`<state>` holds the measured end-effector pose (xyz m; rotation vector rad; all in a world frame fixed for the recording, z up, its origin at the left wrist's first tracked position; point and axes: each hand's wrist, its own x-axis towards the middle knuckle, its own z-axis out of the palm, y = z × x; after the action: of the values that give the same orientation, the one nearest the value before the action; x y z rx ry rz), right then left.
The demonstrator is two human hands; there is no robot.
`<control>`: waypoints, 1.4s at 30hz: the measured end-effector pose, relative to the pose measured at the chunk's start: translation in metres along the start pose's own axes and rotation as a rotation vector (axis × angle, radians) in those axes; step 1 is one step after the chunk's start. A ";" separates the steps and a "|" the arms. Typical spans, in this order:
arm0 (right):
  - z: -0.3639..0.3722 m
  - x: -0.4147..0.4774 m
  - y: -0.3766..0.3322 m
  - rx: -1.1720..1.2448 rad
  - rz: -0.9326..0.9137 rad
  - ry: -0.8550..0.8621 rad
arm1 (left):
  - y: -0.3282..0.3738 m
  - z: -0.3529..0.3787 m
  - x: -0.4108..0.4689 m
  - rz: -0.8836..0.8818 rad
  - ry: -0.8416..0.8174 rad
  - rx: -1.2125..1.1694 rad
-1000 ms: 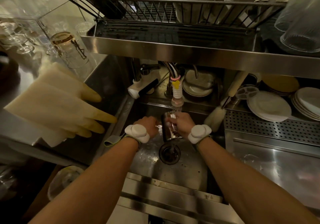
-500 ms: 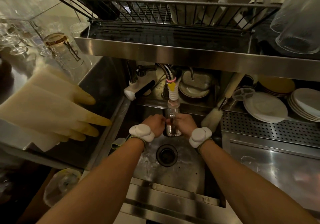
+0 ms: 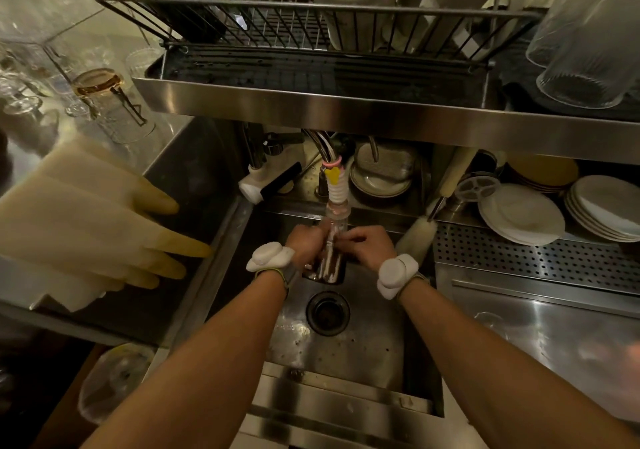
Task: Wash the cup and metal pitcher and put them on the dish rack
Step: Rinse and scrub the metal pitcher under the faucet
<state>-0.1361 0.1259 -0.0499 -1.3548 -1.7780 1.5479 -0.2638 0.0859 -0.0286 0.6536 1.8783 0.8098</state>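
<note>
The shiny steel metal pitcher (image 3: 326,265) is held low in the stainless sink basin (image 3: 367,348), directly under the ribbed white faucet nozzle (image 3: 337,196) and just above the round drain (image 3: 327,313). The left hand (image 3: 305,244) wraps its curled fingers around the pitcher's left side; the right hand (image 3: 371,244) grips the opposite side near the rim. A white bottle brush (image 3: 415,237) leans just beside the right hand. The wire dish rack (image 3: 242,29) sits on the shelf above, and pale yellow rubber gloves (image 3: 86,220) lie on the left counter.

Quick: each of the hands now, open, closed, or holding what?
Left hand: holding the metal pitcher.
Right hand: holding the same metal pitcher.
</note>
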 end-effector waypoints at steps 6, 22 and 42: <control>0.000 0.001 0.008 0.140 0.121 -0.112 | 0.003 -0.017 -0.002 -0.084 0.098 -0.224; 0.030 0.009 0.021 0.045 0.128 0.082 | -0.017 -0.028 -0.006 -0.018 0.002 -0.049; 0.030 -0.001 0.028 -0.044 0.014 0.170 | -0.019 -0.035 0.013 0.037 0.047 0.342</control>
<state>-0.1487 0.1073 -0.0839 -1.4755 -1.7115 1.3634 -0.3027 0.0737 -0.0389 0.8873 2.0744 0.5332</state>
